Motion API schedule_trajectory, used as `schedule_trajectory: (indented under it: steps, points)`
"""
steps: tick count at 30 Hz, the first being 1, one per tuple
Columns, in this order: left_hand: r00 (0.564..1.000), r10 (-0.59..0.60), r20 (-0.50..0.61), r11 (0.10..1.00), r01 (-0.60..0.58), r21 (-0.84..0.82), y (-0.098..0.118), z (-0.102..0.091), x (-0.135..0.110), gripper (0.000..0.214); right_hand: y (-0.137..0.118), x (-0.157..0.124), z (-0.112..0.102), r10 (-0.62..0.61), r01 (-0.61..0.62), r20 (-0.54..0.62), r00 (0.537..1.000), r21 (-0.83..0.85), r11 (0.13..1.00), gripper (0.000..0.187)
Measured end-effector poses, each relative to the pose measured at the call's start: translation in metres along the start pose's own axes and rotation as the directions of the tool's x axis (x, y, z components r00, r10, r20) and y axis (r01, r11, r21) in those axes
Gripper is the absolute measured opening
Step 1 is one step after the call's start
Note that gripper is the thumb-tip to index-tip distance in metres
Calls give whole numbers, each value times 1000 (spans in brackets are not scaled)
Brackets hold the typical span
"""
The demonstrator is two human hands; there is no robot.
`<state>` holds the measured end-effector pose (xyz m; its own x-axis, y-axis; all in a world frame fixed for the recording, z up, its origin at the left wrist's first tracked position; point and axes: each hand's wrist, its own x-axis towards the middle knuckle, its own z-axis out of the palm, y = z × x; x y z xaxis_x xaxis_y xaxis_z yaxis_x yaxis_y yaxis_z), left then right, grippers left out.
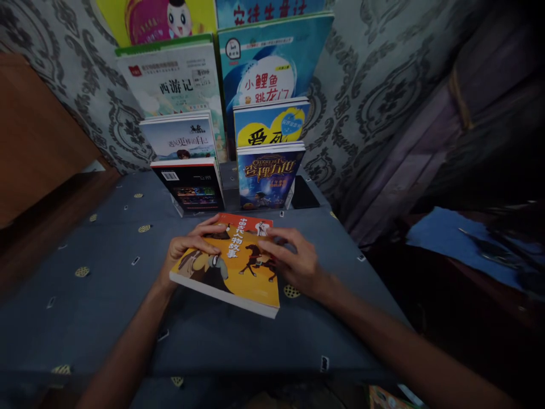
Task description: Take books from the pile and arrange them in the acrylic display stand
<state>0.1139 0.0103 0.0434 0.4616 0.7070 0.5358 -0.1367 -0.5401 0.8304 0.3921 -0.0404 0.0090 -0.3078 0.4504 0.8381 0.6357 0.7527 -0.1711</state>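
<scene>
An orange book (238, 275) with horse and figure drawings on its cover lies flat on the grey-blue patterned tablecloth (106, 284). My left hand (191, 244) grips its left edge, fingers curled over the cover. My right hand (293, 258) rests on its right side, fingers bent onto the cover and thumb at the edge. Both hands are closed on the book.
Just behind the book a tiered stand holds several upright books: a dark one (191, 184) front left, a blue one (268, 176) front right, and taller ones (179, 85) behind. Patterned wallpaper (374, 96) backs it. A wooden panel (34, 130) stands left; dark clutter lies right.
</scene>
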Motion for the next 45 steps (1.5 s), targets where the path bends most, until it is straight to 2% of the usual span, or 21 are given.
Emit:
schedule_trajectory:
  steps: [2,4,6,8,10,12,15,18,19,21,23,25,28,32,35,38,40,42,45]
  points:
    - [1000,15,-24,1000,-15,12,-1,-1,-1,17,1,-1,2,210,-211,-35,977,-10,977,45]
    - [999,13,-48,999,-11,36,-2,-1,-2,19,2,-1,5,443,-441,-46,895,54,896,68]
    - [999,8,-49,998,-5,56,-4,-2,-3,20,3,-1,9,609,-604,30,792,175,777,87]
    - [999,4,-31,998,-1,67,-4,-1,-3,19,3,-1,13,681,-690,149,717,284,666,93]
    - [1000,10,-18,998,-9,69,-3,0,-2,18,2,0,15,693,-723,230,683,346,598,86]
    - [999,21,-26,998,-20,62,-1,2,0,18,0,2,15,683,-713,230,693,361,602,69]
    - [998,11,-63,1000,-9,26,3,6,2,19,0,5,12,636,-649,164,754,333,684,39]
    - [987,-69,-147,997,64,-34,4,8,-1,20,-1,9,8,600,-602,117,791,317,732,26]
    - [977,-108,-186,994,99,-56,4,9,-2,20,-2,10,7,606,-605,108,788,320,729,25]
    - [954,-177,-241,983,158,-96,3,10,-4,21,-4,11,6,649,-646,129,750,352,677,25]
    - [954,-173,-243,981,145,-128,3,10,-4,19,-6,12,6,697,-706,210,686,424,567,30]
    - [971,-108,-215,988,80,-134,5,11,-3,14,-7,12,8,702,-732,308,642,518,442,38]
    - [981,-50,-187,995,32,-98,8,9,-2,11,-7,13,8,653,-710,385,652,612,348,44]
    - [976,-112,-186,994,111,-20,10,5,-6,12,-5,15,3,612,-704,405,679,596,386,34]
    - [960,-184,-210,983,186,-12,9,6,-7,30,-4,16,1,638,-701,359,681,571,428,37]
    - [919,-303,-251,950,271,-154,7,9,-5,55,-4,14,5,668,-709,326,669,549,443,44]
    - [880,-383,-281,915,320,-247,5,11,-4,65,-5,14,9,690,-719,319,649,552,422,44]
    - [840,-459,-291,873,365,-322,2,10,-2,71,-7,13,12,716,-731,316,623,563,387,43]
    - [785,-570,-244,773,411,-482,-3,5,0,69,-9,13,14,744,-737,307,594,580,348,40]
